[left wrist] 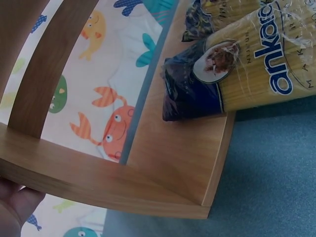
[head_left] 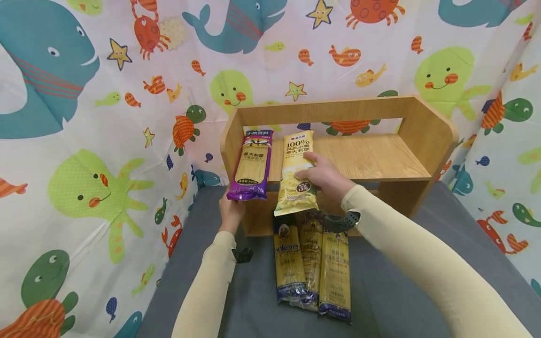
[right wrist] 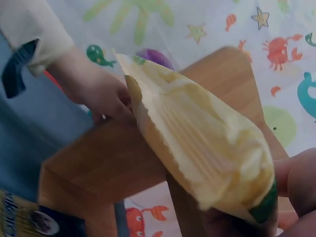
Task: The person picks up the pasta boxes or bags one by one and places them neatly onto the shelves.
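My right hand [head_left: 323,176] grips a yellow bag of pasta [head_left: 293,178] by its right edge, thumb on its front. The bag leans at the wooden shelf's [head_left: 363,155] upper board, its lower end jutting over the front edge; in the right wrist view the bag's crimped end [right wrist: 173,133] faces the camera. My left hand [head_left: 231,213] holds the shelf's left side panel, low down, partly hidden behind a purple pasta pack [head_left: 252,164]. That pack lies on the upper board at the left end. In the left wrist view only part of the left hand [left wrist: 19,202] shows against the panel.
Several clear packs of spaghetti, one labelled ankara [head_left: 289,258], lie side by side below, their far ends in the shelf's lower space. A grey cloth [head_left: 249,300] covers the table. Printed curtains [head_left: 139,112] hang behind and at both sides.
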A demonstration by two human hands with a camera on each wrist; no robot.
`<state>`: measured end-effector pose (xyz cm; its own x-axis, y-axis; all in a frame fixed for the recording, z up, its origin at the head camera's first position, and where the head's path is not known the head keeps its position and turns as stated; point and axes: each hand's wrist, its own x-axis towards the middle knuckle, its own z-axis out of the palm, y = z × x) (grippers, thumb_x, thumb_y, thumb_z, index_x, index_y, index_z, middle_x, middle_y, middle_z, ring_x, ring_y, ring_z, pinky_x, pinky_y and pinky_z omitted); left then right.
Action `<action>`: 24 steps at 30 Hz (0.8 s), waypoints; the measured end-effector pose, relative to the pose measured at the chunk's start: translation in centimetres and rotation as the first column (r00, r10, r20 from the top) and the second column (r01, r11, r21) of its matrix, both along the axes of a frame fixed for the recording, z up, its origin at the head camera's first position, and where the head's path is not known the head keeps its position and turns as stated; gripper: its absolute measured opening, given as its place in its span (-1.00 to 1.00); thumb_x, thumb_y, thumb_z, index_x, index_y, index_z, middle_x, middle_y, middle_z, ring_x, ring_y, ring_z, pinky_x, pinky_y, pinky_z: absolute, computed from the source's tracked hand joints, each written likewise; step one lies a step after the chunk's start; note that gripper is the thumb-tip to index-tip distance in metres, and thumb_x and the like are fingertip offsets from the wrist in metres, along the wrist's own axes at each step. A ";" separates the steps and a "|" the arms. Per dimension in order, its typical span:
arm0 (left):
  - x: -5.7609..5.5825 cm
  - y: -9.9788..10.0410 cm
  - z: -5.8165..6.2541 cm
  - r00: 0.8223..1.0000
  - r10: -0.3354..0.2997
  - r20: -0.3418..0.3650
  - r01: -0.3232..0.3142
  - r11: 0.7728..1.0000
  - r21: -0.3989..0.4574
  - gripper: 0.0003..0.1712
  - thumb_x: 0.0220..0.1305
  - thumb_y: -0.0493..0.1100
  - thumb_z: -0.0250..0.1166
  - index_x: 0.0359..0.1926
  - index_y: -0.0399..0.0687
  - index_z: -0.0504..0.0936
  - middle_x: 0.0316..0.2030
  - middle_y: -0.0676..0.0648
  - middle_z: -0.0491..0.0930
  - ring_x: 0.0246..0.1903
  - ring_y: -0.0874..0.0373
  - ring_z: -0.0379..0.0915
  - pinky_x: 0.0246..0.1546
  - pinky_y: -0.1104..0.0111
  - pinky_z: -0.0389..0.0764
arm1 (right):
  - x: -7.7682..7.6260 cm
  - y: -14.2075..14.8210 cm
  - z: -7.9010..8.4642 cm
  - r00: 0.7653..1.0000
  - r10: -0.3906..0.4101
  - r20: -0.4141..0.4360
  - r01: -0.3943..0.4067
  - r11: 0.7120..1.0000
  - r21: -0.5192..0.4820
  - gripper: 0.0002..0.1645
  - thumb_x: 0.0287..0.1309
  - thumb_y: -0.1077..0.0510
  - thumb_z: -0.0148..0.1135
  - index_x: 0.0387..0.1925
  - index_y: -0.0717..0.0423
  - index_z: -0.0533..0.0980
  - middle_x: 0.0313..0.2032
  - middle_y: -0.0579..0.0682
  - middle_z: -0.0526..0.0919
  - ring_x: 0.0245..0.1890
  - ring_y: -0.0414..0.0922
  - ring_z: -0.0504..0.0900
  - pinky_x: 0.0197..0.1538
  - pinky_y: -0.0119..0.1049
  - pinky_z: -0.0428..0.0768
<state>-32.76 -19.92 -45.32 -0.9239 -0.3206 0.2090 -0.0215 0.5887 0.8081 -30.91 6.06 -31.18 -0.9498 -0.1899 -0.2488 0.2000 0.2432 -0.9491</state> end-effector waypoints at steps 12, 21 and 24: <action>-0.1 0.0 -0.1 1.000 -0.014 0.011 0.013 0.998 0.064 -0.46 0.53 0.05 0.09 0.41 -0.02 0.40 0.10 -0.29 0.68 -0.08 -0.20 0.64 -0.05 -0.04 0.72 | -2.4 -2.1 0.4 0.994 -0.050 -0.100 0.058 0.996 0.071 0.12 0.27 0.34 0.27 0.64 -0.08 -0.15 0.54 0.17 0.14 0.16 0.08 0.52 0.22 -0.09 0.60; -0.1 0.0 0.0 1.000 0.011 -0.010 -0.011 1.000 0.016 -0.47 0.50 0.03 0.10 0.38 -0.05 0.44 0.10 -0.32 0.68 -0.07 -0.24 0.64 -0.06 -0.06 0.69 | -3.8 -2.9 0.1 0.993 -0.032 -0.111 0.039 0.997 0.064 0.19 0.25 0.36 0.29 0.65 -0.18 -0.20 0.50 0.19 0.18 -0.06 0.00 0.61 -0.17 -0.29 0.69; -0.1 0.0 -0.2 1.000 0.016 -0.013 -0.017 1.000 -0.009 -0.47 0.50 0.02 0.11 0.38 -0.06 0.44 0.12 -0.34 0.67 -0.02 -0.28 0.64 -0.03 -0.08 0.68 | -4.0 -3.1 0.0 0.995 -0.023 -0.097 0.030 0.997 0.071 0.21 0.26 0.35 0.28 0.65 -0.21 -0.24 0.45 0.22 0.26 -0.10 0.00 0.64 -0.24 -0.30 0.70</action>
<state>-32.86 -19.89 -45.48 -0.9157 -0.3338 0.2237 -0.0210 0.5959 0.8028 -34.89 3.01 -31.20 -0.9744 -0.1488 -0.1686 0.1165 0.3073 -0.9445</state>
